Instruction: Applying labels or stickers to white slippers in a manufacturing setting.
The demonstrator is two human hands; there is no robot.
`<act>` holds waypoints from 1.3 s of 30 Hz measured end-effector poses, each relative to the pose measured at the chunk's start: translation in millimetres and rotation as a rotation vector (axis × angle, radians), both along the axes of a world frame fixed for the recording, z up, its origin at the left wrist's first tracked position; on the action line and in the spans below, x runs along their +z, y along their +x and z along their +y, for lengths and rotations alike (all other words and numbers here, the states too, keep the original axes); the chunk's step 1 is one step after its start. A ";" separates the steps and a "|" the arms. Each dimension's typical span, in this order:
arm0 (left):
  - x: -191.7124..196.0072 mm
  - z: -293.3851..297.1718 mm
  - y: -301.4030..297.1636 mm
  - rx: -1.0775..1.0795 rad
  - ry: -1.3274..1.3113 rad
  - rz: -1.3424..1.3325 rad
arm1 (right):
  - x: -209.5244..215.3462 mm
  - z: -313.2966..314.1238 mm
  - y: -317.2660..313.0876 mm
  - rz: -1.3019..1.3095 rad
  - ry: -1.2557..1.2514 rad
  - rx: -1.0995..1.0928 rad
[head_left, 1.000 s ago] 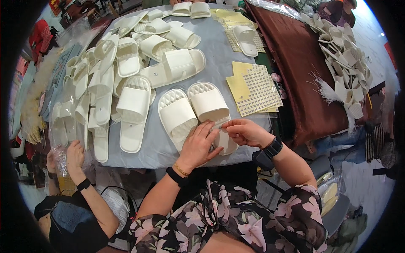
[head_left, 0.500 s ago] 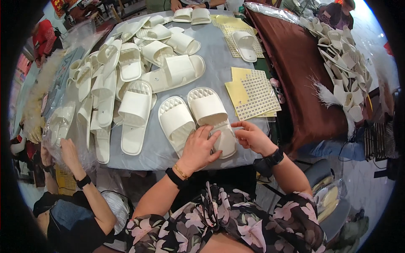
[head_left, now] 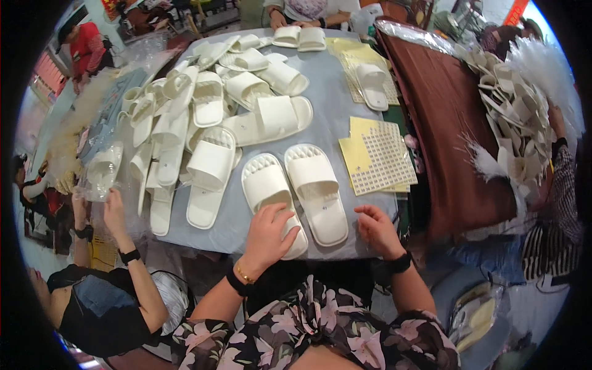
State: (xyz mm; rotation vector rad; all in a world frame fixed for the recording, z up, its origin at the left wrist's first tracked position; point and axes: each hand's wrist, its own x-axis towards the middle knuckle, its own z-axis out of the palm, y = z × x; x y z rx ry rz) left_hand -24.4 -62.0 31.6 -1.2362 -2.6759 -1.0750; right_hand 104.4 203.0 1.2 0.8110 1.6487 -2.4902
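Note:
Two white slide slippers lie side by side in front of me, toes away, with quilted insoles. Over the footbed of the left slipper [head_left: 266,179] rests my left hand [head_left: 269,231], fingers loosely spread and gripping nothing; it hides part of the insole. The right slipper [head_left: 316,191] is uncovered and bears a small mark near the middle of its insole. Just right of its heel my right hand [head_left: 377,229] hovers, fingers loosely bent and apart, with nothing visible in them. Yellow sticker sheets [head_left: 377,157] with rows of small labels lie beyond that hand.
A heap of white slippers [head_left: 206,98] covers the table's left side. One slipper [head_left: 372,86] sits on farther sticker sheets. A brown-covered table [head_left: 431,135] stands at right, with more slippers [head_left: 515,111]. At left a co-worker's hands [head_left: 114,213] handle a clear bag.
My left hand has shifted from between the two slippers onto the left one. My right hand has drawn away from the right slipper, whose insole mark now shows. The view has tilted.

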 end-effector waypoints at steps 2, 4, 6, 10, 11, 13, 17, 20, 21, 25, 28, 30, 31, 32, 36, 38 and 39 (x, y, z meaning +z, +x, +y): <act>-1.9 -5.9 1.3 0.073 -0.011 -0.011 | 1.0 -2.1 1.0 0.040 -0.008 0.013; -5.3 -2.9 3.3 0.128 -0.059 -0.024 | 1.8 -5.0 1.2 -0.017 0.015 -0.053; -9.5 8.3 4.4 0.110 -0.013 0.024 | 1.8 -7.3 0.7 0.005 0.025 -0.050; -18.4 40.5 0.1 0.135 -0.130 0.066 | -1.3 -7.9 3.0 0.047 0.077 -0.065; -19.4 47.3 -1.2 0.155 -0.138 0.094 | -2.4 -7.7 3.8 0.065 0.063 -0.065; -18.9 55.9 -3.6 0.187 -0.137 0.126 | -4.6 -7.7 5.4 0.064 0.077 -0.065; -8.3 52.5 -0.5 0.191 -0.095 0.107 | -6.8 -8.7 5.5 0.116 0.053 -0.082; 7.8 37.4 1.9 0.158 -0.038 0.102 | -6.6 -9.0 4.6 0.109 0.054 -0.087; 15.9 31.6 0.0 0.163 -0.020 0.147 | -6.4 -9.0 4.8 0.097 0.050 -0.092; 75.5 6.7 -42.2 0.256 0.090 0.324 | -7.9 -8.4 5.8 0.108 0.028 -0.105; 146.3 -16.0 -114.3 0.349 -0.004 0.345 | -10.1 -8.1 7.2 0.153 -0.003 -0.084; 187.9 -34.7 -162.8 0.409 0.132 0.096 | -10.9 -8.6 8.3 0.136 0.027 -0.093; 202.2 -44.1 -182.1 0.482 0.012 0.155 | -10.9 -9.2 9.0 0.152 0.047 -0.086; 207.2 -50.1 -194.2 0.542 -0.062 0.263 | -10.4 -9.6 9.6 0.126 0.059 -0.105; 158.0 -48.9 -183.8 0.524 -0.078 0.616 | -6.0 -15.3 7.6 0.151 0.058 -0.108; 112.4 -41.8 -151.1 0.431 -0.055 0.530 | -3.9 -16.9 7.5 0.140 0.046 -0.126; 90.0 -38.4 -131.6 0.364 0.012 0.486 | -3.5 -16.9 7.3 0.110 0.095 -0.095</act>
